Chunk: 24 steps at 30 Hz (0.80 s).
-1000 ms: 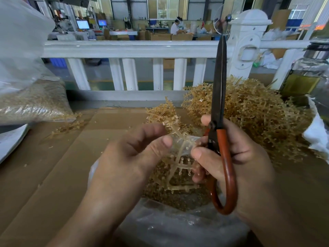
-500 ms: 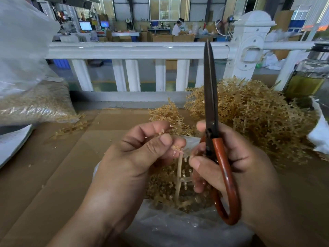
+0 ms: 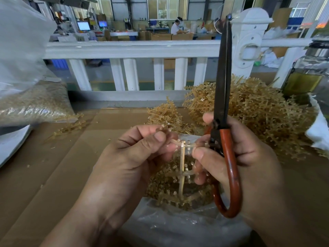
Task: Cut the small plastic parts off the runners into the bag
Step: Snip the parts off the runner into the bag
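Bag [image 3: 178, 225] part-filled, big pile [image 3: 258, 113] waiting; my left grip [image 3: 138, 154] pinches a runner [image 3: 182, 163], right grip [image 3: 249, 154] clasps the closed scissors [image 3: 222, 77].

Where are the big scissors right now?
In the head view, right of centre: the scissors stand in the right hand, blades pointing up in front of the pile of runners, handle loop above the bag.

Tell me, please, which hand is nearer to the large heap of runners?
Right. The right hand, holding the scissors, sits just in front of the heap; the left hand, pinching a runner, is further left.
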Each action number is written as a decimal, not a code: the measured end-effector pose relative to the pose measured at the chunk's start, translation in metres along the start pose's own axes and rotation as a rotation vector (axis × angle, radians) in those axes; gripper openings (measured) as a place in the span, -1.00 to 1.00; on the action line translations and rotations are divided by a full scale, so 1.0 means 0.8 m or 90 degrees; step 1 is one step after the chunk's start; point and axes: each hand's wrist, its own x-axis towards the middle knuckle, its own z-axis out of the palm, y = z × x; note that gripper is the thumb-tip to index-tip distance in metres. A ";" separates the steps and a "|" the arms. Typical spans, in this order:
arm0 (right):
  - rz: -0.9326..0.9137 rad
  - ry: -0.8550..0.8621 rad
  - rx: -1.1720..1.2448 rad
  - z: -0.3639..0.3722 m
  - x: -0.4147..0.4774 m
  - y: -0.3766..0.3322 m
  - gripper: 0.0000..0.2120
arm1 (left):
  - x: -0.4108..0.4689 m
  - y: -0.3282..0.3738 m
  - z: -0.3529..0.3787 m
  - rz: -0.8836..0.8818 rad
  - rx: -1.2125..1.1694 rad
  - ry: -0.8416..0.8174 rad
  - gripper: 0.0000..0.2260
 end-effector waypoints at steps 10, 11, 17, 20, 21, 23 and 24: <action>0.013 -0.078 -0.205 0.000 -0.001 0.000 -0.49 | 0.004 -0.004 0.003 -0.093 -0.072 0.001 -0.84; 0.015 -0.097 -0.211 -0.001 -0.001 -0.002 -0.52 | 0.004 -0.004 0.002 -0.095 -0.068 0.003 -0.83; 0.017 -0.109 -0.161 -0.020 0.007 -0.015 -0.39 | 0.010 -0.004 -0.005 -0.056 -0.059 0.037 -0.90; 0.018 -0.136 -0.328 -0.030 0.013 -0.013 -0.41 | 0.009 -0.001 -0.009 0.008 -0.016 0.028 -0.91; 0.028 -0.152 -0.381 -0.029 0.014 -0.013 -0.45 | 0.008 0.001 -0.009 0.033 -0.007 0.020 -0.89; 0.052 -0.164 -0.416 -0.030 0.016 -0.010 -0.48 | 0.005 0.005 -0.011 0.065 -0.007 0.009 -0.88; 0.054 -0.173 -0.429 -0.033 0.016 -0.008 -0.48 | 0.006 0.007 -0.011 0.074 -0.013 0.001 -0.89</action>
